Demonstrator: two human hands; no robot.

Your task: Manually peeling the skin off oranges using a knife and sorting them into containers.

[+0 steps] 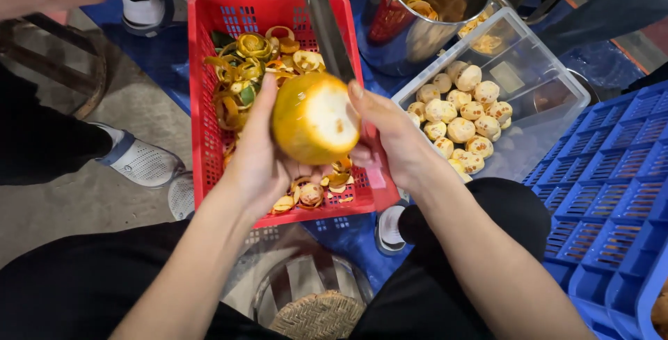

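Head view: left hand cups half-peeled orange above red basket; right hand grips knife at its top edge.

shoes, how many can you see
4. One shoe at the top left by the red basket, one at its left side, one just below that, one under the basket's lower right corner. More may be hidden.

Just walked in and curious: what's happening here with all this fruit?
A person is peeling an orange. The left hand cups it over a red basket of peels, while the right hand works a knife at its top, where the rind is already cut away. Peeled fruit sits in a clear tub to the right.
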